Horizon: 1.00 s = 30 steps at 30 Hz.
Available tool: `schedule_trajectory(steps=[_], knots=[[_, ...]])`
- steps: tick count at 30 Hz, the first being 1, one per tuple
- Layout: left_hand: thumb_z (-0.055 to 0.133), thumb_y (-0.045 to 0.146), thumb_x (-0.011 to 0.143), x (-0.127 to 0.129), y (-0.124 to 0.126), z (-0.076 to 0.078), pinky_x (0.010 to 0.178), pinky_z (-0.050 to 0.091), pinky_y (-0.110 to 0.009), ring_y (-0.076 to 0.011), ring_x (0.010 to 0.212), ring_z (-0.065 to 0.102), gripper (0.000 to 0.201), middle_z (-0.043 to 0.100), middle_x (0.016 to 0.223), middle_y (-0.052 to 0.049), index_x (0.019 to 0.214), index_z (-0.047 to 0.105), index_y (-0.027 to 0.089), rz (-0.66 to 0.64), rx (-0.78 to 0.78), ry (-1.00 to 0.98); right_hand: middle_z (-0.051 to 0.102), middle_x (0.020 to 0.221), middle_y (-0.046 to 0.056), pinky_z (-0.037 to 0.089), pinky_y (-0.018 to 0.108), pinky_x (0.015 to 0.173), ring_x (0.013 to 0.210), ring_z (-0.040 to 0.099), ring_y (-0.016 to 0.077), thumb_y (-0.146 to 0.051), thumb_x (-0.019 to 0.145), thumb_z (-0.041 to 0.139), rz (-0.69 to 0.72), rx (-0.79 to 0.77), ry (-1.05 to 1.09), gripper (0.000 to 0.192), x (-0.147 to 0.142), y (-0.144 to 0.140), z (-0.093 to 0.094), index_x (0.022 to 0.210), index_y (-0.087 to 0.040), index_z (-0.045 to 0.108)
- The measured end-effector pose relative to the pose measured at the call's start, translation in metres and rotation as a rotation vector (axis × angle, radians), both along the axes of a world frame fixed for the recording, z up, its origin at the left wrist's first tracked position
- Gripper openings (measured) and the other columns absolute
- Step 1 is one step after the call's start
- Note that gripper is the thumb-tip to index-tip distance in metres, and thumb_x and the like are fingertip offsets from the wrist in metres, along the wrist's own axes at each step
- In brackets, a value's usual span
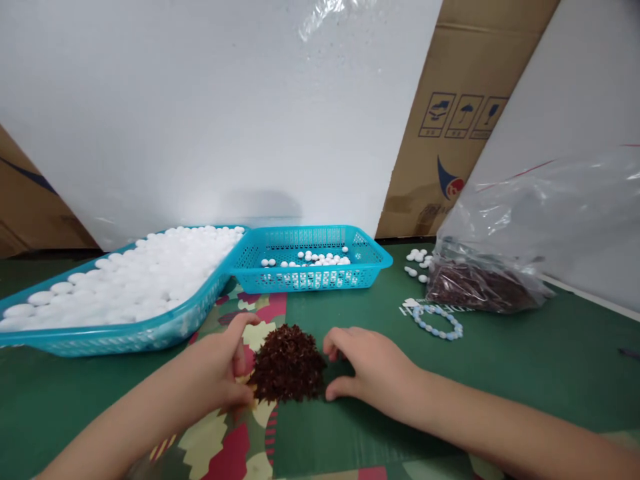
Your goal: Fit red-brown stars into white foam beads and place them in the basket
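Both hands cup a heap of small dark brown pieces on the green mat

The green mat (pixel 525 373) covers the table; on its far left a large blue tray (pixel 100 337) brims with white beads (pixel 135 280), and just right of it, touching at the corner, a smaller blue basket (pixel 310 279) holds only a scattering of them. Far right lies a clear plastic bag (pixel 500 267) with more dark material inside, a few loose white beads near it, and a small bead bracelet (pixel 437 321) just in front. In the near middle sits the dark brown pile (pixel 289 363). The left hand (pixel 215 370) and right hand (pixel 373 370) curve around it from either side, fingers half curled, loosely open, touching its edges but pinching nothing. By my judgement this is the gathering step; the next move calls for an even inward press so that no pieces stray.
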<state>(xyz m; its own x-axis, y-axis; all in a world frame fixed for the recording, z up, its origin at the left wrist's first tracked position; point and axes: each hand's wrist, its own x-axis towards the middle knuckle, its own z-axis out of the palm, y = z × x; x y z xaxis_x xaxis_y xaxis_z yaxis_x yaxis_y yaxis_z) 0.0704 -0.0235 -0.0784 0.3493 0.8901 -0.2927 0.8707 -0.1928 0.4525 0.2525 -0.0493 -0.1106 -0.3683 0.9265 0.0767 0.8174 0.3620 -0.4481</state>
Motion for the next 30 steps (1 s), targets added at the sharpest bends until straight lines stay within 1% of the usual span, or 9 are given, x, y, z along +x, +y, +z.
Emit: schedule_trajectory(steps=[3, 6, 8, 10, 14, 17, 21, 27, 30], knots=[[0.046, 0.016, 0.047, -0.005, 0.001, 0.003, 0.041, 0.033, -0.023, -0.0149, 0.045, 0.046, 0.063, 0.04, 0.054, 0.004, 0.105, 0.02, 0.013, 0.044, 0.073, 0.069, 0.054, 0.076, 0.007, 0.04, 0.032, 0.058, 0.071, 0.049, 0.0212, -0.027, 0.05, 0.065, 0.0, -0.007, -0.006, 0.036, 0.002, 0.0, 0.001, 0.079, -0.011, 0.049], [0.055, 0.018, 0.044, -0.01, 0.002, 0.001, 0.063, 0.038, -0.033, -0.0244, 0.074, 0.048, 0.076, 0.049, 0.078, -0.006, 0.109, 0.016, 0.016, 0.028, 0.102, 0.031, 0.05, 0.091, 0.01, 0.038, 0.034, 0.071, 0.085, 0.045, 0.022, -0.03, 0.048, 0.065, 0.034, -0.02, 0.043, 0.052, 0.002, 0.002, 0.0, 0.093, -0.011, 0.046], [0.063, 0.019, 0.037, -0.012, 0.003, -0.005, 0.082, 0.026, -0.039, -0.0293, 0.1, 0.032, 0.091, 0.037, 0.107, -0.015, 0.113, 0.013, 0.014, -0.032, 0.118, -0.035, 0.042, 0.106, 0.012, 0.033, 0.034, 0.081, 0.098, 0.037, 0.0222, -0.032, 0.046, 0.066, 0.065, -0.05, 0.129, 0.07, 0.0, 0.004, -0.002, 0.105, -0.009, 0.037], [0.068, 0.023, 0.031, -0.013, 0.005, -0.014, 0.089, 0.015, -0.039, -0.0299, 0.109, 0.016, 0.102, 0.017, 0.121, -0.017, 0.115, 0.012, 0.012, -0.121, 0.106, -0.08, 0.03, 0.116, 0.015, 0.025, 0.033, 0.088, 0.107, 0.027, 0.0228, -0.034, 0.044, 0.066, 0.094, -0.106, 0.209, 0.084, -0.002, 0.007, -0.005, 0.113, -0.006, 0.028], [0.068, 0.035, 0.03, -0.01, 0.011, -0.029, 0.089, 0.007, -0.043, -0.0298, 0.111, 0.005, 0.11, 0.007, 0.124, -0.016, 0.117, 0.006, 0.01, -0.255, 0.095, -0.104, 0.011, 0.125, 0.016, 0.015, 0.035, 0.093, 0.113, 0.01, 0.0237, -0.037, 0.037, 0.067, 0.179, -0.189, 0.269, 0.103, -0.007, 0.015, -0.01, 0.119, -0.005, 0.013], [0.065, 0.044, 0.031, -0.008, 0.013, -0.033, 0.089, 0.005, -0.045, -0.0308, 0.111, 0.002, 0.111, 0.003, 0.124, -0.017, 0.117, 0.005, 0.008, -0.318, 0.137, -0.132, 0.005, 0.126, 0.014, 0.011, 0.037, 0.093, 0.114, 0.004, 0.0234, -0.039, 0.033, 0.068, 0.25, -0.197, 0.292, 0.11, -0.009, 0.019, -0.01, 0.12, -0.007, 0.008], [0.064, 0.045, 0.035, -0.004, 0.011, -0.032, 0.089, 0.011, -0.041, -0.0291, 0.11, 0.012, 0.108, 0.012, 0.123, -0.017, 0.117, 0.004, 0.009, -0.355, 0.104, -0.259, 0.008, 0.125, 0.014, 0.013, 0.035, 0.093, 0.113, 0.01, 0.0221, -0.039, 0.032, 0.068, 0.297, -0.209, 0.349, 0.111, -0.012, 0.025, -0.009, 0.12, -0.007, 0.007], [0.065, 0.03, 0.04, 0.0, 0.009, -0.035, 0.09, 0.014, -0.038, -0.026, 0.11, 0.016, 0.102, 0.016, 0.122, -0.013, 0.117, 0.0, 0.014, -0.257, 0.013, -0.341, 0.021, 0.121, 0.014, 0.021, 0.032, 0.091, 0.108, 0.024, 0.0208, -0.036, 0.032, 0.069, 0.342, -0.223, 0.455, 0.109, -0.017, 0.034, -0.011, 0.118, -0.007, 0.008], [0.063, 0.024, 0.042, 0.003, 0.007, -0.033, 0.09, 0.016, -0.037, -0.0255, 0.109, 0.017, 0.095, 0.02, 0.121, -0.011, 0.115, 0.005, 0.016, -0.217, -0.007, -0.367, 0.025, 0.118, 0.013, 0.023, 0.031, 0.09, 0.106, 0.027, 0.0196, -0.034, 0.034, 0.069, 0.401, -0.195, 0.482, 0.104, -0.019, 0.034, -0.012, 0.117, -0.009, 0.012]])
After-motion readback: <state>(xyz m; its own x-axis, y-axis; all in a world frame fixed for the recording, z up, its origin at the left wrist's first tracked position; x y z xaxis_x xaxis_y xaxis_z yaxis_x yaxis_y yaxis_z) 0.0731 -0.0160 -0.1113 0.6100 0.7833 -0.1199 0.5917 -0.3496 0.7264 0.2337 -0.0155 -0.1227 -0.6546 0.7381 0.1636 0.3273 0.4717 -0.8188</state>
